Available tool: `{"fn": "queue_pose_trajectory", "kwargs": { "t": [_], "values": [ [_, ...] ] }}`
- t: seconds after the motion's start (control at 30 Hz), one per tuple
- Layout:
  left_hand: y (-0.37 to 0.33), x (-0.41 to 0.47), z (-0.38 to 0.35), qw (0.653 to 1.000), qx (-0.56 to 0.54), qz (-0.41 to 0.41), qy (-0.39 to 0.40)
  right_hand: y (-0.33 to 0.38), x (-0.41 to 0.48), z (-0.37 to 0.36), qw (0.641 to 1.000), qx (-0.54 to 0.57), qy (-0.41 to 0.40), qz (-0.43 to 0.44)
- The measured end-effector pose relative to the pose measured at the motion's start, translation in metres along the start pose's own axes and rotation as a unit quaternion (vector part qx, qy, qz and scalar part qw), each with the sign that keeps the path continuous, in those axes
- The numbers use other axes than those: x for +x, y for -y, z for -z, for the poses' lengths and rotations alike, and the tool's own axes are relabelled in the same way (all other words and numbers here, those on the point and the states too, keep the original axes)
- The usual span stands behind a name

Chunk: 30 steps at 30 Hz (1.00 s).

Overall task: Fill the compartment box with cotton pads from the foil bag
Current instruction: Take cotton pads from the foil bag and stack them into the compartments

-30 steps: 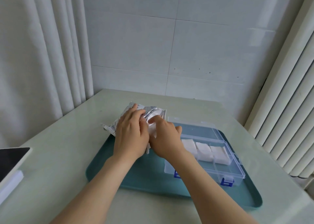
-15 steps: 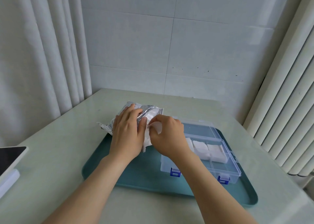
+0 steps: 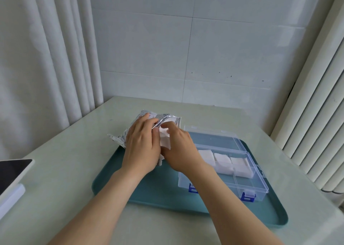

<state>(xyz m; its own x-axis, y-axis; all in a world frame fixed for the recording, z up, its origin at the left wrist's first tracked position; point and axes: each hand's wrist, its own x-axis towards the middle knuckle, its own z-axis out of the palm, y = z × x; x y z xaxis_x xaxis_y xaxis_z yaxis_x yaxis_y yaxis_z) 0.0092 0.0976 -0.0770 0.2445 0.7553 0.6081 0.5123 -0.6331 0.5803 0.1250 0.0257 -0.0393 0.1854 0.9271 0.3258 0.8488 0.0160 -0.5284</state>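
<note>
foil bag (image 3: 164,116): crumpled silver foil with printed markings, lying at the far left corner of the teal tray (image 3: 111,181). its left end overhangs the tray rim onto the pale green surface (image 3: 61,170), and its open mouth faces right.

left hand (image 3: 142,148): laid palm-down over the bag, fingers (image 3: 144,123) curled over its upper side and holding it in place.

right hand (image 3: 181,150): close beside the left, fingers (image 3: 173,129) bent and closed on a wad of white cotton pads (image 3: 165,142) at the bag's mouth. the wad shows in the gap between the two hands; how much of it lies inside the bag cannot be told.

compartment box (image 3: 247,184): clear plastic, standing on the right half of the tray, with its left end behind the right forearm. the lid (image 3: 214,138) is open and folded back behind the box, and two blue latches (image 3: 247,196) sit on the front wall. stacked pads (image 3: 223,160) lie in the back row of compartments, three white stacks side by side.

surroundings: a dark-screened tablet (image 3: 13,170) at the left edge of the surface, well apart from the tray; a white curtain (image 3: 37,58) to the left; a pale tiled wall (image 3: 186,49) behind; a ribbed vertical blind (image 3: 316,114) to the right.
</note>
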Motion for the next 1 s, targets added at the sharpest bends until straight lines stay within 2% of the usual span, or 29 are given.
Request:
{"fn": "queue_pose_trajectory", "kwargs": {
  "t": [0.13,0.27,0.47,0.63,0.77,0.87,1.0],
  "values": [
    [-0.002,-0.001,0.002,1.000,-0.005,-0.005,-0.003,-0.002,0.005,-0.001,0.998,-0.013,-0.006,-0.055],
    [-0.002,-0.001,0.002,1.000,-0.004,0.000,-0.004,-0.005,0.007,-0.001,0.995,-0.068,-0.012,-0.068],
    [-0.004,-0.002,0.002,1.000,-0.005,0.003,0.004,0.003,0.002,0.005,0.989,-0.128,0.054,-0.058],
    [-0.004,-0.002,0.002,1.000,-0.004,0.000,0.003,0.003,0.002,0.002,0.986,-0.145,0.025,-0.076],
    [-0.003,-0.004,0.002,1.000,0.012,-0.015,-0.011,0.002,0.003,0.003,0.993,-0.110,-0.014,-0.052],
    [-0.003,-0.004,0.002,0.999,0.029,-0.024,-0.027,-0.001,0.005,0.009,0.997,-0.023,-0.074,-0.027],
    [0.000,-0.004,0.000,0.998,0.044,-0.023,-0.039,-0.004,0.003,0.022,0.989,0.046,-0.138,-0.034]
  ]
}}
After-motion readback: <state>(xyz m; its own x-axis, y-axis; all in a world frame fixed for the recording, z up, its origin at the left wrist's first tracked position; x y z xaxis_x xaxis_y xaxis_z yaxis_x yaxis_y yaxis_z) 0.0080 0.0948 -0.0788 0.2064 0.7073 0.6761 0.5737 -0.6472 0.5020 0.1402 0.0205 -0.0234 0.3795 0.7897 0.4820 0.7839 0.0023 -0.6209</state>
